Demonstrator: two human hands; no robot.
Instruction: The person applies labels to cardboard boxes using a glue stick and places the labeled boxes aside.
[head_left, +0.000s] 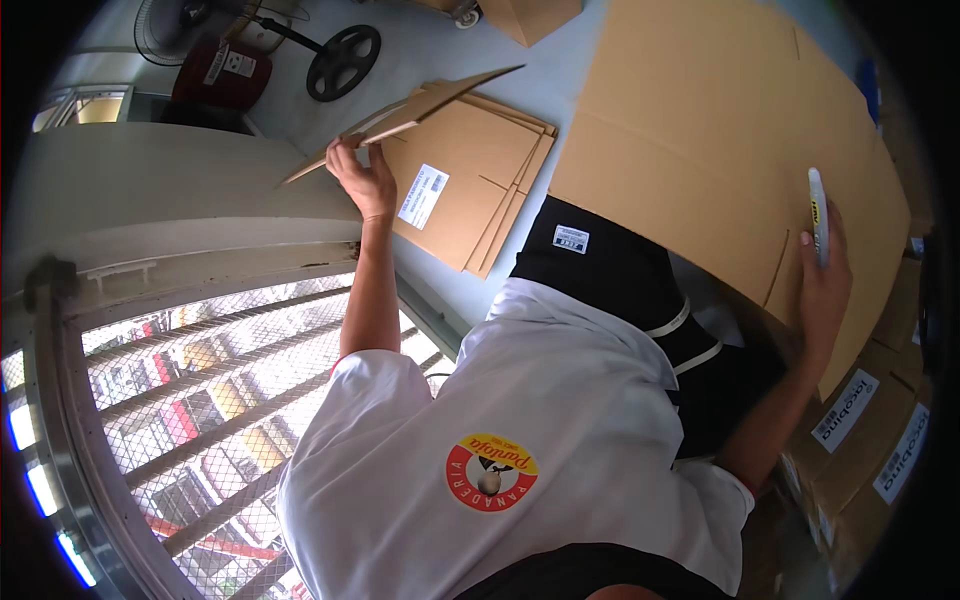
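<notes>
My left hand (364, 176) pinches the near edge of a flat cardboard piece (420, 109), which is tilted up above a stack of flattened cardboard boxes (472, 180). The top box of that stack carries a white printed label (424, 196). On the right, my right hand (827, 281) holds a white tube (817, 214) with a yellow band, possibly a marker or glue. That hand lies against a large flat cardboard sheet (690, 142), which spreads in front of my legs and hides part of them. What supports the sheet is hidden.
Closed cartons (847, 450) with white labels are piled at the right. A barred, meshed window (217, 412) is at the left. Toward the back stand a fan (191, 30), a black round base (343, 64), a dark red container (221, 75) and a cardboard box (529, 19).
</notes>
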